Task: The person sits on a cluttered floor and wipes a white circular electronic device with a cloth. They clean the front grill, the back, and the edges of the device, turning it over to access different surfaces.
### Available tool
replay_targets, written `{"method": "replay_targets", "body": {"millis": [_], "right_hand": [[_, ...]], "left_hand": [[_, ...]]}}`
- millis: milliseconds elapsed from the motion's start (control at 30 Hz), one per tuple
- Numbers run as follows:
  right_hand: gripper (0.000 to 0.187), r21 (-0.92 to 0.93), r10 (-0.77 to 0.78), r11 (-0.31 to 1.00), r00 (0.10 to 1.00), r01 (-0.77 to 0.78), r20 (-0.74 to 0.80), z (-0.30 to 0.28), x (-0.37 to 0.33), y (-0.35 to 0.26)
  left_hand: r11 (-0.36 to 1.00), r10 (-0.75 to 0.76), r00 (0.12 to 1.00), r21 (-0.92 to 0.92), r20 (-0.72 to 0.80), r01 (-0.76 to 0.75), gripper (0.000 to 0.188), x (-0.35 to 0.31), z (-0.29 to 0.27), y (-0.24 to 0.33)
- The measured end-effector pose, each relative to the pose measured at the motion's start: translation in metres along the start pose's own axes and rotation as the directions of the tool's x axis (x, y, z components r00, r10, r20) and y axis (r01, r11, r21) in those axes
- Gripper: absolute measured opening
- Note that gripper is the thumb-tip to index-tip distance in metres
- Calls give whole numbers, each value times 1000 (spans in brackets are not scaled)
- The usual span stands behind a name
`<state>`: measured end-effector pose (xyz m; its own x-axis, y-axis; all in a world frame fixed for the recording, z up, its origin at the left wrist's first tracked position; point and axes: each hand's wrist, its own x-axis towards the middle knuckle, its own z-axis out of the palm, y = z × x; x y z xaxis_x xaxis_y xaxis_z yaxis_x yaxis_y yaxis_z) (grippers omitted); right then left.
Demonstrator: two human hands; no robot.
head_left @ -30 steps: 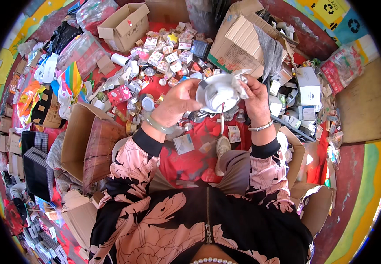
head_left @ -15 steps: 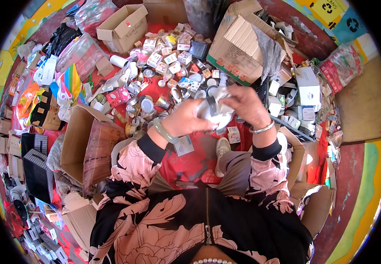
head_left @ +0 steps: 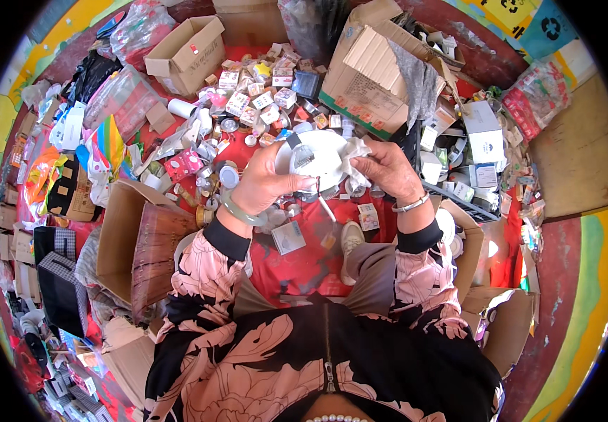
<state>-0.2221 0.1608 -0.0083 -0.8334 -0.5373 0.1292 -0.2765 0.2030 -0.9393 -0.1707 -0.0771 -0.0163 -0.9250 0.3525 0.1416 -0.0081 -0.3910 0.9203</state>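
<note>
Between my hands, above the red floor covering, is a white round disc-shaped thing [head_left: 326, 149] with a dark strip and a grey gridded patch on its left part. My left hand [head_left: 262, 181] grips its left edge between thumb and fingers. A crumpled white piece, cloth or thin wrapping [head_left: 355, 156], is pinched in my right hand [head_left: 390, 170] against the disc's right side. Below the disc a small white stick-like piece [head_left: 327, 210] shows, with a dark thin part above it; I cannot tell whether it is attached.
Beyond my hands lies a pile of small boxes, tins and lids [head_left: 262, 105]. Around it stand an upright carton [head_left: 186, 60], a larger tilted carton [head_left: 364, 84] and a black crate [head_left: 469, 205] of boxes. An open carton [head_left: 118, 232] is at my left. A small white box [head_left: 288, 238] lies near my shoe.
The white round thing has turned to show its broad face. My left hand has shifted left, and the crumpled white piece now sits at the right side by my right hand.
</note>
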Motion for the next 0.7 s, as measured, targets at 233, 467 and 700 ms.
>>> {"method": "replay_targets", "body": {"millis": [233, 467, 700], "right_hand": [[17, -16, -10, 1000, 1000, 10, -6, 9, 4, -11], [13, -87, -146, 986, 987, 140, -62, 28, 9, -24], [15, -339, -277, 906, 960, 253, -24, 36, 15, -39]], "left_hand": [[994, 15, 999, 107, 36, -18, 54, -4, -4, 1], [995, -78, 986, 71, 147, 68, 48, -5, 1, 9], [994, -72, 985, 89, 155, 58, 43, -5, 4, -6]]}}
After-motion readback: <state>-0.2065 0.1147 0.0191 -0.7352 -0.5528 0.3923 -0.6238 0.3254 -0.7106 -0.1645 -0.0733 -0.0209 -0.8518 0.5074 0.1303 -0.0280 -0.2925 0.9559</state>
